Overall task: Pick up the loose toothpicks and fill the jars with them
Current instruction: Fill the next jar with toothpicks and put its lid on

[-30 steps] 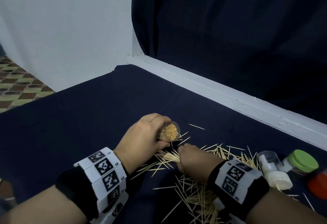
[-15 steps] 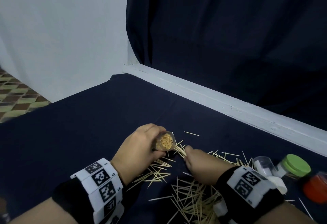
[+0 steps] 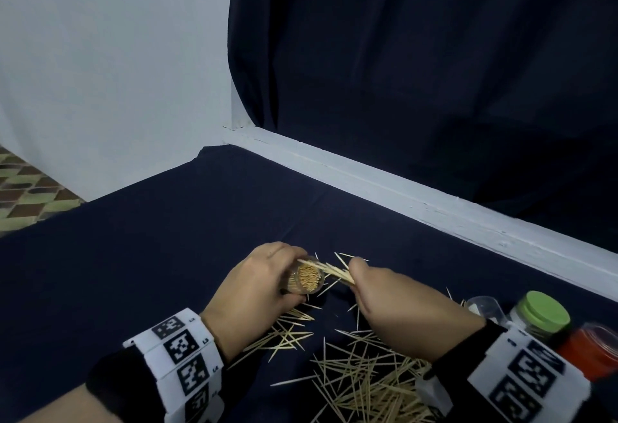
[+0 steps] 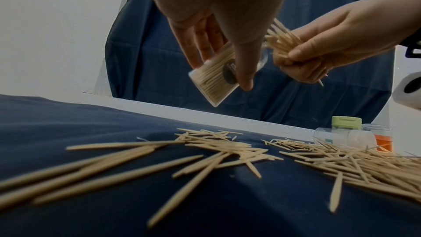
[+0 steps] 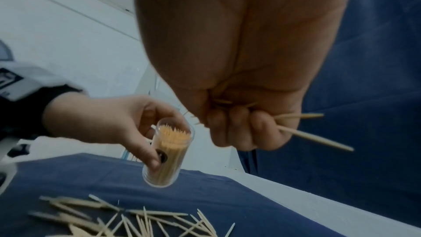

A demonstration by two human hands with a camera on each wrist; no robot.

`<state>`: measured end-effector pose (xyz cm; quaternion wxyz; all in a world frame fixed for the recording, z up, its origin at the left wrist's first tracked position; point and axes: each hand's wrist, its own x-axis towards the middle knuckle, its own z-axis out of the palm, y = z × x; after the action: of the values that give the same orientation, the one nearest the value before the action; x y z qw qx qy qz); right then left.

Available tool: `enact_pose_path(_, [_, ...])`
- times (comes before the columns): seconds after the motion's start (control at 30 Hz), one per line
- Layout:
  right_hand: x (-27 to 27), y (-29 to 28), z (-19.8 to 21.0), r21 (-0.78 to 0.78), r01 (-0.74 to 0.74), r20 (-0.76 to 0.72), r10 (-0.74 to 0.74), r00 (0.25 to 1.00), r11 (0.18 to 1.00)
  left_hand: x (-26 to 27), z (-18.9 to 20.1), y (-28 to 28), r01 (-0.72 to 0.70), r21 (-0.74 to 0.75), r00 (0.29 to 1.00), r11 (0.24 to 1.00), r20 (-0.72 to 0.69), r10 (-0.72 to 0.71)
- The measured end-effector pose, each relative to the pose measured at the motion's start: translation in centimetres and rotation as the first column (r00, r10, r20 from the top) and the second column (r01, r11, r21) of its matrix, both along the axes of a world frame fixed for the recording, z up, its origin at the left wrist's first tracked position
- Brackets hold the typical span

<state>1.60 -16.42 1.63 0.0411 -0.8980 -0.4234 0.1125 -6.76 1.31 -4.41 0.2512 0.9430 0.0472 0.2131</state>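
A second ago the right hand (image 3: 394,302) was pressed down among the loose toothpicks (image 3: 368,386) on the desk (image 3: 167,255). Now it is lifted clear of the pile, fingers curled tight around a bundle of toothpicks (image 3: 329,270), with the bundle's tips brought up to the mouth of the clear jar (image 3: 306,280). The left hand (image 3: 257,292) grips that jar, thumb and fingers wrapped round its wall, holding it in the air above the desk and tilted so the mouth faces the right hand. The jar already looks almost packed with toothpicks, so this handful will likely be a tight fit.

The bundle sits at about 3 o'clock from the jar's mouth, touching or just beside the rim. From the right hand, the jar lies at roughly 10 o'clock. Many loose toothpicks remain scattered below both hands, at 6 o'clock. An empty clear jar (image 3: 485,309) lies on its side at 3 o'clock, beside a green-lidded jar (image 3: 541,312) and an orange-lidded jar (image 3: 592,352).
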Motion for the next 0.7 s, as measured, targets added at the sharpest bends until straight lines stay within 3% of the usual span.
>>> enact_pose_path(0.3, [-1.7,2.2,-0.1,-0.163,-0.050,0.290,0.097,0.952,0.985,0.1,-0.2,-0.6,0.041,0.057,0.999,0.998,-0.009,-0.041])
enact_pose_path(0.7, [-1.9,2.2,0.2,-0.126,-0.063,0.359,0.105,0.927,0.990,0.3,-0.4,-0.2,-0.010,0.050,0.997,0.999,-0.075,0.014])
